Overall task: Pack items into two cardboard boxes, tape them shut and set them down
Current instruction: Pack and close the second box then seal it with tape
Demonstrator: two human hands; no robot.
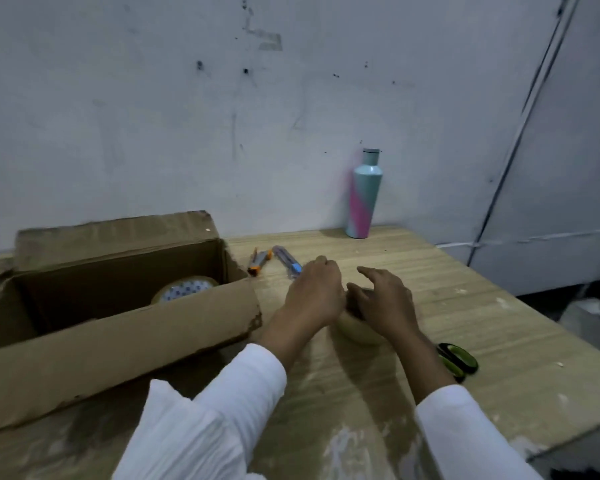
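An open cardboard box (118,341) stands on the left of the wooden table (499,327), its flaps up. A roll of clear tape with a printed core (184,289) leans inside it at the back. Just right of the box, a tan roll of tape (357,332) lies on the table, mostly covered by both hands. My left hand (314,292) curls against its left side. My right hand (383,303) rests over its top and right side with the forefinger raised. Only one box is in view.
Two utility knives, one orange (258,261) and one blue (288,263), lie behind the hands. A pink-and-teal bottle (364,199) stands by the wall. Green-handled scissors (457,360) lie beside my right forearm. The table edge runs diagonally at right.
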